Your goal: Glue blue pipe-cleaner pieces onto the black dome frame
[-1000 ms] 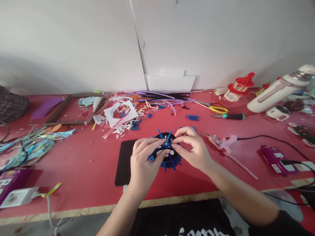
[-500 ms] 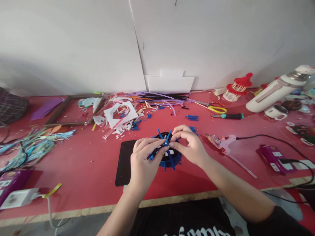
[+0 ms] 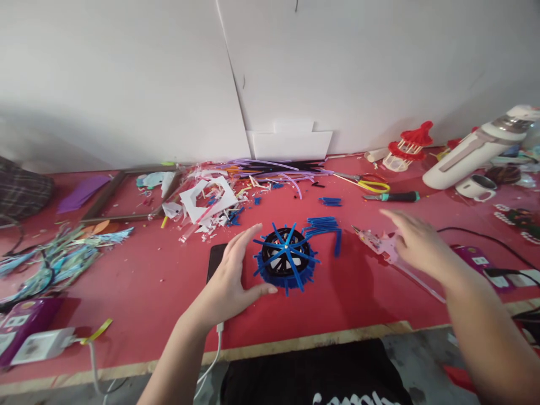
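Observation:
A blue and black round craft piece (image 3: 287,257) sits on the red table, with blue pipe-cleaner spokes spread from its centre over a black ring. My left hand (image 3: 230,281) is open at its left side, fingers stretched and thumb near the rim, holding nothing. Over the handle end of a pink hot glue gun (image 3: 382,247) hovers my right hand (image 3: 422,247), its index finger extended and nothing visibly gripped. Several cut blue pipe cleaners (image 3: 323,225) lie just behind the craft piece, one of them bent. A black phone (image 3: 216,260) is partly hidden by my left hand.
Paper and pipe-cleaner scraps (image 3: 211,202) lie at the back, beside long purple and black stems (image 3: 274,165). Scissors (image 3: 373,184), a cutter with a dark handle (image 3: 394,197), a mug (image 3: 476,187) and a white bottle (image 3: 472,154) stand or lie rightward. A purple power strip (image 3: 475,259) sits right.
Both hands have let go of the craft piece's blue spokes. My left hand opened and moved down-left; my right hand swung right to above the glue gun. The spokes now lie fanned across the ring.

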`<state>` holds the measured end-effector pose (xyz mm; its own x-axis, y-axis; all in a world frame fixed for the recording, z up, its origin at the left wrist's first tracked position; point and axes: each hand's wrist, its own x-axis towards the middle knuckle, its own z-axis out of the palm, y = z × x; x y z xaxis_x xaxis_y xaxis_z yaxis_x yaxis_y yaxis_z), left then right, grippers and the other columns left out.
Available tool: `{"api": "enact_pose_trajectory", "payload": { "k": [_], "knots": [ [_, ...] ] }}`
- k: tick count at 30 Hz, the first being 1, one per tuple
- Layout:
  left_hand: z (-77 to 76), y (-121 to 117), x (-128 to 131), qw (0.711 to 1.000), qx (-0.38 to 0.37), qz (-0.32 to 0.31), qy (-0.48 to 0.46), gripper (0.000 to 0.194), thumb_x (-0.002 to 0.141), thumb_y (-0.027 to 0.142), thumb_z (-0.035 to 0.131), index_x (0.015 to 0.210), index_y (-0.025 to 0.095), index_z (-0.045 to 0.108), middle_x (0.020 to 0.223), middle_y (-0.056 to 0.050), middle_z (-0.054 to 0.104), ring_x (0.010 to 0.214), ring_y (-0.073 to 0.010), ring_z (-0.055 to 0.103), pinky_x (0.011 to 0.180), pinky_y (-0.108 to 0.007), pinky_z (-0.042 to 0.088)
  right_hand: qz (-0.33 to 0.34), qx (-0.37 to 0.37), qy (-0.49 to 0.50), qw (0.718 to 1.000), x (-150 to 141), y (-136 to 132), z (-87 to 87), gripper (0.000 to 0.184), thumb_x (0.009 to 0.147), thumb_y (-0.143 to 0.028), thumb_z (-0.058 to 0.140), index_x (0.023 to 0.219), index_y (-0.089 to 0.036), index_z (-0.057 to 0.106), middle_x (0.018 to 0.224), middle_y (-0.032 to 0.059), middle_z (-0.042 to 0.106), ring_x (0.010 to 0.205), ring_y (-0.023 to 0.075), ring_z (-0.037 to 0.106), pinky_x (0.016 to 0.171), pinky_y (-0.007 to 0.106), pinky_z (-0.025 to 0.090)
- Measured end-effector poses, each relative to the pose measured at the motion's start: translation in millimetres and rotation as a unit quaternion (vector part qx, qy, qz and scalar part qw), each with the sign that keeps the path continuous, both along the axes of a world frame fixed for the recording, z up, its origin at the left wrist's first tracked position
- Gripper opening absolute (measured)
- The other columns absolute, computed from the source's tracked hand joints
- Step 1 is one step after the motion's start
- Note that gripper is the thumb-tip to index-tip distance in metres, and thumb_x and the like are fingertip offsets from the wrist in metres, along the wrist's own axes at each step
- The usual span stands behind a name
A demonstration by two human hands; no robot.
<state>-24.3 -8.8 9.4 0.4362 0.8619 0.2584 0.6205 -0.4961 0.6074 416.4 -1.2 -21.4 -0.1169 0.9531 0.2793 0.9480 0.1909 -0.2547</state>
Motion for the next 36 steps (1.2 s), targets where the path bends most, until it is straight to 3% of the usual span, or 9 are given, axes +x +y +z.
{"api": "enact_pose_trajectory", "payload": {
  "k": [2,5,12,15,19,22,27,31,36],
  "knots": [
    [-5.1,0.6,2.9,1.000,0.005,-0.007,0.005,0.091,0.087,0.040,0.077,0.161,0.028,0.026,0.156,-0.016,0.050,0.146,-0.0337,0.048,0.116,-0.051,0.048,-0.007,-0.061,-0.017,0.998,31.6,-6.5,-17.2,0.068,0.077,-0.008,0.047,0.144,-0.019,0.055,0.133,0.0166,0.068,0.122,0.0349,0.067,0.098,0.052,0.058],
    [-10.0,1.6,11.0,1.000,0.019,0.006,0.006,0.079,0.088,0.024,0.070,0.158,0.026,0.032,0.148,-0.015,0.058,0.137,-0.0310,0.057,0.113,-0.050,0.050,0.010,-0.111,0.008,0.994,50.3,-13.2,-33.4,0.065,0.077,-0.010,0.049,0.140,-0.022,0.059,0.123,0.0137,0.073,0.112,0.0313,0.072,0.089,0.046,0.062],
    [-14.2,-1.2,22.8,0.997,0.055,0.051,0.012,0.075,0.080,0.022,0.075,0.148,0.023,0.043,0.139,-0.014,0.064,0.128,-0.0303,0.064,0.106,-0.045,0.055,0.049,-0.126,0.046,0.990,36.1,-10.5,-37.8,0.042,0.070,-0.014,0.055,0.108,-0.022,0.071,0.110,0.0109,0.075,0.101,0.0285,0.073,0.085,0.044,0.062],
    [-23.1,-5.0,31.3,0.991,0.082,0.105,0.006,0.078,0.079,0.027,0.080,0.147,0.021,0.042,0.133,-0.015,0.065,0.121,-0.0318,0.066,0.103,-0.047,0.056,0.050,-0.110,0.070,0.990,29.2,-9.0,-36.7,0.038,0.073,-0.018,0.057,0.109,-0.021,0.069,0.108,0.0109,0.075,0.098,0.0278,0.074,0.082,0.042,0.062],
    [-38.3,-11.6,46.6,0.976,0.125,0.176,-0.010,0.083,0.079,0.035,0.083,0.147,0.019,0.039,0.130,-0.018,0.063,0.120,-0.0355,0.064,0.101,-0.051,0.055,0.032,-0.039,0.112,0.992,5.5,-12.0,-33.6,0.037,0.079,-0.027,0.063,0.115,-0.021,0.065,0.105,0.0113,0.076,0.087,0.0260,0.076,0.070,0.036,0.062],
    [-44.6,-15.8,54.3,0.969,0.142,0.202,-0.021,0.080,0.080,0.036,0.082,0.146,0.019,0.040,0.127,-0.017,0.063,0.117,-0.0351,0.064,0.101,-0.052,0.055,0.025,0.046,0.151,0.987,-26.3,-19.7,-27.2,0.028,0.084,-0.026,0.063,0.111,-0.022,0.064,0.087,0.0082,0.075,0.068,0.0236,0.072,0.058,0.033,0.057],
    [-43.0,-19.7,56.9,0.965,0.143,0.215,-0.039,0.078,0.080,0.038,0.083,0.144,0.020,0.042,0.118,-0.014,0.064,0.108,-0.0315,0.068,0.094,-0.048,0.057,0.117,0.150,0.232,0.954,-84.8,-32.3,-8.2,0.010,0.086,-0.023,0.060,0.096,-0.026,0.062,0.078,0.0037,0.071,0.063,0.0200,0.068,0.057,0.032,0.056],
    [-41.6,-22.0,57.4,0.967,0.137,0.211,-0.043,0.073,0.081,0.032,0.082,0.141,0.020,0.044,0.116,-0.012,0.066,0.105,-0.0295,0.068,0.090,-0.044,0.058,0.178,0.176,0.275,0.928,-115.1,-31.5,4.5,0.017,0.085,-0.017,0.061,0.100,-0.026,0.061,0.082,0.0047,0.071,0.067,0.0194,0.069,0.060,0.031,0.058],
    [-42.6,-24.8,59.1,0.967,0.139,0.210,-0.040,0.063,0.082,0.025,0.077,0.138,0.019,0.047,0.111,-0.011,0.067,0.099,-0.0277,0.068,0.088,-0.043,0.058,0.192,0.172,0.284,0.924,-132.7,-26.8,12.9,0.016,0.083,-0.013,0.058,0.095,-0.025,0.059,0.074,0.0031,0.066,0.062,0.0174,0.064,0.054,0.028,0.053]
  ]
}}
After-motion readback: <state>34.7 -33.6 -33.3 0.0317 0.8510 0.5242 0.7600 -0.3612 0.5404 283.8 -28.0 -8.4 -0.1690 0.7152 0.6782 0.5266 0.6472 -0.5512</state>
